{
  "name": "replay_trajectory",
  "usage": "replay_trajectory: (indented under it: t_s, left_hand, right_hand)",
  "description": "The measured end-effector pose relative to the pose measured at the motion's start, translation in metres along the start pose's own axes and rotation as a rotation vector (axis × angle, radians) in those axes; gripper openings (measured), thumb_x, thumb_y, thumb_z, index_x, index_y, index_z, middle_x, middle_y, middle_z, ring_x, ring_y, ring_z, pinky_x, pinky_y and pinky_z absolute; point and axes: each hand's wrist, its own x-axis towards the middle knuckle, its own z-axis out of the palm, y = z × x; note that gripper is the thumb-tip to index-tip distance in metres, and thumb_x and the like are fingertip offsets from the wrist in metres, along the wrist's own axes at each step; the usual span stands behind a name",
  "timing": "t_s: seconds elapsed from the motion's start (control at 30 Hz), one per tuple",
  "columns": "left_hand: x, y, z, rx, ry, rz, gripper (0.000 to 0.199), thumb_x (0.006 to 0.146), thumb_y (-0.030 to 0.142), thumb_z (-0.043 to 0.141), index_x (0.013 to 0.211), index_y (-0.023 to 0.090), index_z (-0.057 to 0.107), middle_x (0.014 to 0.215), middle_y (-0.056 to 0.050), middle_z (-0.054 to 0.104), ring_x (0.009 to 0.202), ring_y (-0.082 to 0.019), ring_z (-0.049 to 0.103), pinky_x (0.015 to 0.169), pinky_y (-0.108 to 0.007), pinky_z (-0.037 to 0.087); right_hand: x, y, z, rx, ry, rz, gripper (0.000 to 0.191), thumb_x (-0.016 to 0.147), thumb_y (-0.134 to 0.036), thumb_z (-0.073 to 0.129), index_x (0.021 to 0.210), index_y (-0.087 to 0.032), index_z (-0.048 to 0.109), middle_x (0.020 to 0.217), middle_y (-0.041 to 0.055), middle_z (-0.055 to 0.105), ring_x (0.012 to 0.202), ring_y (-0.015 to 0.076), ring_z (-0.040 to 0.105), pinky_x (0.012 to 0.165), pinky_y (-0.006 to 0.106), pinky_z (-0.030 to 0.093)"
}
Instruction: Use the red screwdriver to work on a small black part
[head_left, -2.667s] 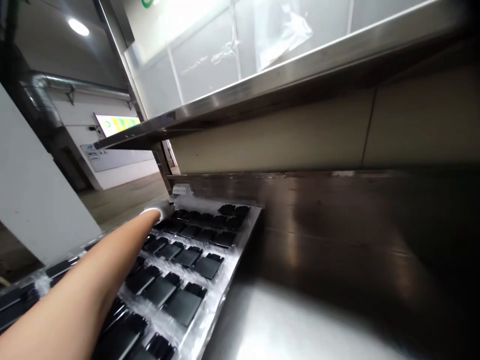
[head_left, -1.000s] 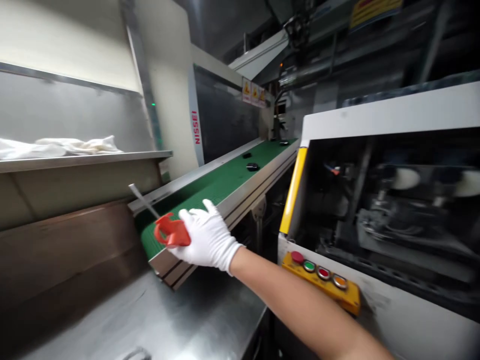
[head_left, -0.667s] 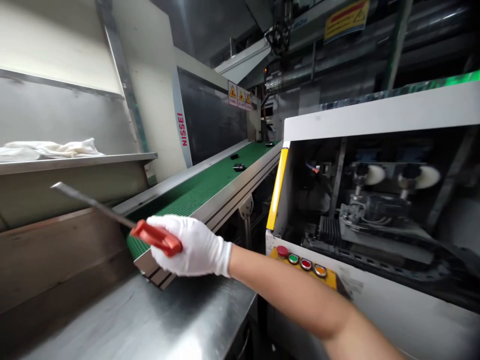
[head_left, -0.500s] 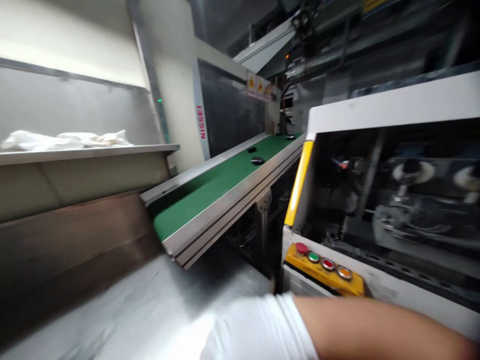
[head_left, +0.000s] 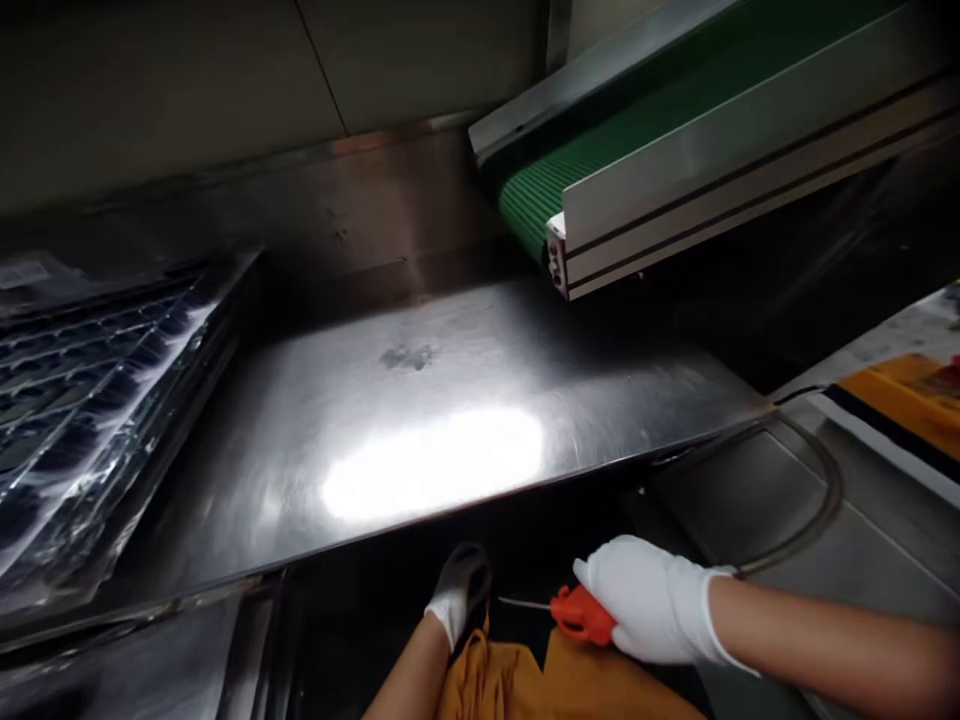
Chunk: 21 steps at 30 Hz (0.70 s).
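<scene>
My right hand (head_left: 649, 598), in a white glove, is closed around the red handle of a tool (head_left: 583, 614) in front of my lap. The tool's thin metal tip points left toward my other hand. My left hand (head_left: 459, 590) wears a glove with a white cuff and a dark grey front part. It is near the front edge of the metal table (head_left: 360, 390), too dark and blurred to make out its fingers or anything in them.
The lower end of a green conveyor (head_left: 555, 180) overhangs the table at the upper right. Stacked clear plastic trays (head_left: 97, 400) lie at the left. A yellow control box (head_left: 907, 400) and a curved hose (head_left: 825, 500) are at the right.
The view has swung down and to the left, onto the table and my lap. My left hand, the red tool and the trays have come into view; the white-gloved arm now shows at lower right.
</scene>
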Motion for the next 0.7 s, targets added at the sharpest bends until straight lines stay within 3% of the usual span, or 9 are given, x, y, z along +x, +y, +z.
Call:
replay_trajectory:
  t_s: [0.07, 0.23, 0.4, 0.57, 0.7]
  left_hand:
    - [0.007, -0.003, -0.001, -0.121, 0.001, -0.029, 0.01, 0.078, 0.016, 0.054, 0.086, 0.022, 0.053, 0.084, -0.002, 0.059, 0.082, -0.015, 0.062, 0.08, -0.029, 0.053]
    - [0.01, 0.002, -0.009, -0.142, 0.025, -0.042, 0.01, 0.08, 0.015, 0.053, 0.088, 0.02, 0.055, 0.085, -0.001, 0.058, 0.081, -0.013, 0.061, 0.078, -0.027, 0.051]
    - [0.008, 0.003, -0.006, -0.025, 0.006, -0.012, 0.007, 0.084, 0.021, 0.054, 0.09, 0.021, 0.057, 0.094, -0.005, 0.063, 0.093, -0.018, 0.062, 0.084, -0.032, 0.053]
    - [0.01, 0.0, -0.008, 0.113, -0.026, 0.019, 0.011, 0.086, 0.029, 0.053, 0.092, 0.021, 0.059, 0.093, -0.007, 0.064, 0.092, -0.021, 0.063, 0.085, -0.038, 0.053]
    - [0.007, 0.001, -0.013, 0.233, -0.063, 0.098, 0.019, 0.081, 0.034, 0.062, 0.096, 0.022, 0.062, 0.094, -0.008, 0.064, 0.095, -0.024, 0.062, 0.082, -0.038, 0.053]
  right_hand:
    - [0.007, -0.003, 0.0, -0.012, -0.011, 0.02, 0.031, 0.07, -0.022, 0.05, 0.094, -0.013, 0.066, 0.084, 0.0152, 0.07, 0.077, 0.0365, 0.068, 0.062, 0.039, 0.046]
    - [0.015, 0.001, -0.003, 0.025, -0.024, 0.057, 0.026, 0.07, -0.022, 0.051, 0.09, -0.013, 0.066, 0.084, 0.014, 0.069, 0.076, 0.0349, 0.068, 0.059, 0.036, 0.042]
    - [0.017, -0.001, -0.006, 0.109, -0.056, 0.041, 0.025, 0.07, -0.024, 0.052, 0.09, -0.015, 0.065, 0.085, 0.0126, 0.069, 0.077, 0.0347, 0.067, 0.058, 0.034, 0.039]
    - [0.024, -0.001, 0.0, 0.104, -0.063, 0.088, 0.023, 0.073, -0.021, 0.051, 0.089, -0.014, 0.065, 0.085, 0.0127, 0.07, 0.077, 0.0338, 0.068, 0.058, 0.034, 0.04]
    - [0.028, 0.001, 0.001, 0.139, -0.075, 0.076, 0.024, 0.073, -0.023, 0.052, 0.092, -0.014, 0.065, 0.086, 0.0117, 0.07, 0.076, 0.033, 0.068, 0.059, 0.034, 0.041]
